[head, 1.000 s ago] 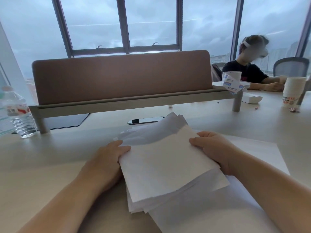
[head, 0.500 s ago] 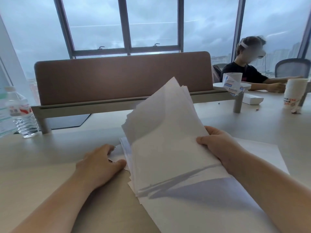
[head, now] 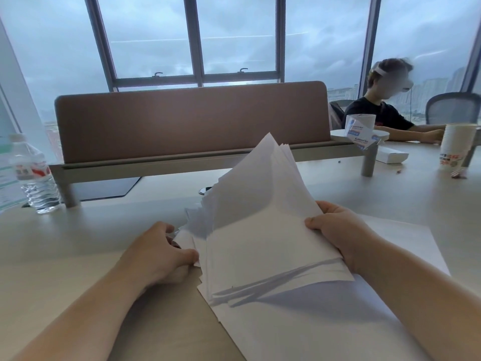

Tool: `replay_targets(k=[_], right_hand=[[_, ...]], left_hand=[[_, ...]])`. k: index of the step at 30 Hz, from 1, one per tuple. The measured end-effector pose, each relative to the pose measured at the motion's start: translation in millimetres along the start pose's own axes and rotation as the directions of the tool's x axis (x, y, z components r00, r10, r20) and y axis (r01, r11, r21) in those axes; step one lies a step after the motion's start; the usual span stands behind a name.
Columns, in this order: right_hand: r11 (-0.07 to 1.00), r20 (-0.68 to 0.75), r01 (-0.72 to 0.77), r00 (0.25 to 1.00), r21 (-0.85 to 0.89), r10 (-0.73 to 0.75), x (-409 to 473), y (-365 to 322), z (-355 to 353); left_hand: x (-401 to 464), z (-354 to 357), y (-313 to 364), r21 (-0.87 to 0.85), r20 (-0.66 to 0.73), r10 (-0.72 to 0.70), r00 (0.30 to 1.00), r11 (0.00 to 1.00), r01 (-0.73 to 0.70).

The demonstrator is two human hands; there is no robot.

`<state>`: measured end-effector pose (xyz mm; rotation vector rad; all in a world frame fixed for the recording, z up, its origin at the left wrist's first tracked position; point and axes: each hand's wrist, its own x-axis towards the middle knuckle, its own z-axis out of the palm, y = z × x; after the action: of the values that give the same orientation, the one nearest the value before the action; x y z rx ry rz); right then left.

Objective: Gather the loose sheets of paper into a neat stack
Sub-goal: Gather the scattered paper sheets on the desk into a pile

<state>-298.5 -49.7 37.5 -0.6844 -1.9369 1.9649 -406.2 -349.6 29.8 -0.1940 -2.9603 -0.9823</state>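
Note:
A thick bundle of white paper sheets stands tilted up off the table, its far corner raised and its edges fanned and uneven. My right hand grips the bundle's right edge, thumb on the front. My left hand rests on the table at the bundle's lower left, its fingers curled against the sheet edges there. More white sheets lie flat on the table under and in front of the bundle, reaching to the right.
A brown desk divider runs across behind the paper. A water bottle stands at far left. At right are a stack of paper cups, a small white box and another person seated behind the divider's end.
The bundle, lying flat between both hands a second ago, has been tipped up on edge by my right hand. My left hand let go of its side and dropped to its lower left edge.

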Motion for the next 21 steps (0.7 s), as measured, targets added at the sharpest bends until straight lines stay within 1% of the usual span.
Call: replay_targets(k=[2, 6, 10, 11, 12, 13, 14, 15, 17, 19, 20, 21], right_hand=[[1.0, 0.009, -0.003, 1.0, -0.013, 0.003, -0.3, 0.1, 0.9], [1.0, 0.018, -0.002, 1.0, -0.016, 0.002, 0.0, -0.5, 1.7], [1.0, 0.021, 0.002, 1.0, -0.009, -0.002, -0.7, 0.2, 1.0], [1.0, 0.023, 0.002, 1.0, -0.001, -0.002, -1.5, -0.4, 1.3], [1.0, 0.023, 0.003, 1.0, 0.008, -0.004, -2.3, -0.6, 1.5], [1.0, 0.021, 0.004, 1.0, 0.012, -0.004, -2.8, -1.0, 1.9], [1.0, 0.019, 0.005, 1.0, 0.014, -0.005, -3.2, -1.3, 2.2], [1.0, 0.016, 0.005, 1.0, 0.019, -0.006, -3.6, -1.7, 2.1], [0.999, 0.02, 0.004, 1.0, 0.034, -0.005, -4.3, -2.6, 2.3], [0.999, 0.022, -0.001, 1.0, 0.043, 0.0, -4.2, -2.9, 2.1], [0.999, 0.029, -0.003, 1.0, 0.045, 0.002, -4.4, -2.9, 2.8], [0.999, 0.037, -0.005, 0.999, 0.046, 0.004, -4.9, -2.5, 3.3]], left_hand=[[0.1, 1.1, -0.4, -0.082, -0.03, -0.005, 1.0, 0.997, 0.003], [-0.3, 4.5, -0.3, -0.116, -0.083, -0.011, 0.996, 0.993, 0.001], [-2.5, 5.0, 3.1, -0.323, -0.125, -0.054, 0.991, 0.946, 0.011], [-4.7, 4.4, 3.9, -0.31, -0.133, -0.047, 0.99, 0.951, 0.004], [-5.1, 5.6, 3.5, -0.224, -0.164, -0.015, 0.986, 0.974, -0.022], [-5.9, 5.4, 3.1, -0.08, -0.202, 0.022, 0.979, 0.996, -0.038], [-5.4, 6.4, 2.5, 0.045, -0.236, 0.07, 0.969, 0.997, -0.061], [-7.1, 6.1, 4.8, 0.083, -0.248, 0.088, 0.965, 0.994, -0.069], [-10.3, 3.5, 9.5, -0.027, -0.188, 0.06, 0.98, 0.997, -0.066], [-12.8, 3.6, 14.6, -0.198, -0.088, -0.037, 0.995, 0.98, 0.019], [-13.4, 3.8, 16.7, -0.318, -0.033, -0.093, 0.995, 0.945, 0.078], [-14.8, 3.0, 20.4, -0.463, 0.044, -0.146, 0.988, 0.873, 0.15]])
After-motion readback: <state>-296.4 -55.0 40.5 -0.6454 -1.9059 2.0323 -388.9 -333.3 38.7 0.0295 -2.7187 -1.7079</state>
